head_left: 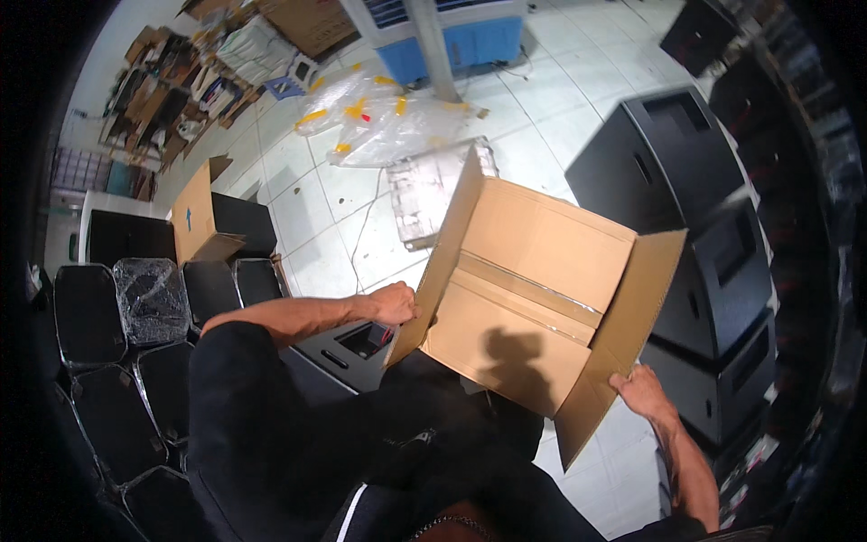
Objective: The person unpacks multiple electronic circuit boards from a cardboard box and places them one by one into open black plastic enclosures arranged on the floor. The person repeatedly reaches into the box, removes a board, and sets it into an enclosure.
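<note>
Gripping opposite flaps [623, 348] of a cardboard box [546, 239], the left hand [396, 304] and right hand [639, 391] curl closed, forearms [312, 316] spread.

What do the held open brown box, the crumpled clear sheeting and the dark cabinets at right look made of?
Open brown rectangular cardboard box: matte, probably corrugated; stiff flaps, fold lines.
Crumpled clear plastic sheeting: glossy film, likely; see-through, bright wrinkles.
Dark grey boxy cabinets: low-sheen, even surface; painted wood or plastic, can't tell.
</note>
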Demonstrator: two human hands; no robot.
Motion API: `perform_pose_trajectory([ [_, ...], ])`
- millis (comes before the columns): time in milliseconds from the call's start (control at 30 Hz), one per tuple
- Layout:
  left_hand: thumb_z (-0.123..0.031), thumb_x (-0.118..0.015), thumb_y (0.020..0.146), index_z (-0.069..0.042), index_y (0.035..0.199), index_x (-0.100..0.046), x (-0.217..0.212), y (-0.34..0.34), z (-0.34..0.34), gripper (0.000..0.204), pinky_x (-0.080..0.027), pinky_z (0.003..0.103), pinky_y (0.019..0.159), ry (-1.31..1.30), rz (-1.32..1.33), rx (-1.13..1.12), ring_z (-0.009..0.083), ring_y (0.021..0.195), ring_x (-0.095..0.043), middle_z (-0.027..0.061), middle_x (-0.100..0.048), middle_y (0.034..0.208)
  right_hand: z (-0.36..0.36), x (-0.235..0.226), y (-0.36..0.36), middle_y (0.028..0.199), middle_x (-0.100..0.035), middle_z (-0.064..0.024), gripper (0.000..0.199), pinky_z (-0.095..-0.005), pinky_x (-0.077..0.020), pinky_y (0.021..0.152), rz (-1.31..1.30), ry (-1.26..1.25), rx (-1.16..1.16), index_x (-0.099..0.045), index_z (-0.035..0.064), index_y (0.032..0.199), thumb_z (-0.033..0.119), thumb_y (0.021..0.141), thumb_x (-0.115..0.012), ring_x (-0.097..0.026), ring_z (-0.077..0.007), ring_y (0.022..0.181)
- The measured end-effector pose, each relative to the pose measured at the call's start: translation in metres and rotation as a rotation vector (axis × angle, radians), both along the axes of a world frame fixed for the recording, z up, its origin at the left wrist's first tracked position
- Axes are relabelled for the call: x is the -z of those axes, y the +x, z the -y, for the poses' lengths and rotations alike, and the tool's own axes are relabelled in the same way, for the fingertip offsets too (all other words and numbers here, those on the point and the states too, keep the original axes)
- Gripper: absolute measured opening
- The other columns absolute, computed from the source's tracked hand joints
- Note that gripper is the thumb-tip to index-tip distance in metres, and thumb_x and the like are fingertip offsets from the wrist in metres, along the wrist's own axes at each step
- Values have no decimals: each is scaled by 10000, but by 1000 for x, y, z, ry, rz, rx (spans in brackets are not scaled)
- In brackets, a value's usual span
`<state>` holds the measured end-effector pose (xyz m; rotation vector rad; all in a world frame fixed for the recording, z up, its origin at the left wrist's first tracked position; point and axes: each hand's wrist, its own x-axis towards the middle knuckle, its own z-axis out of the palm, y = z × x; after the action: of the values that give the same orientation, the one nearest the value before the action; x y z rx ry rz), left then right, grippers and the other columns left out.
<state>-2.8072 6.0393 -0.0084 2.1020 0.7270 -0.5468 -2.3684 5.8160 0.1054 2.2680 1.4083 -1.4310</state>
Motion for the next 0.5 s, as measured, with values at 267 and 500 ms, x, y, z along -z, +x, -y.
perform_pose_trajectory([
  [267, -254, -515, 817, 79, 708, -651, 47, -69, -106, 375, -522, 456, 752, 102, -135, -515, 436, 773, -637, 308, -618, 769, -289, 75, -27, 835, -630, -318, 445, -463, -498, 741, -135, 63, -342, -635, -87, 861, 344, 814, -536, -634, -432, 829],
  [500, -124, -549, 754, -37, 698, -671, 157, -131, -216, 160, -547, 418, 625, 463, -161, -250, 306, 671, -658, 166, -652, 700, -492, 179, -72, 589, -520, -70, 380, -357, -431, 560, -227, -56, -465, -629, -48, 767, 319, 826, -547, -486, -192, 574],
])
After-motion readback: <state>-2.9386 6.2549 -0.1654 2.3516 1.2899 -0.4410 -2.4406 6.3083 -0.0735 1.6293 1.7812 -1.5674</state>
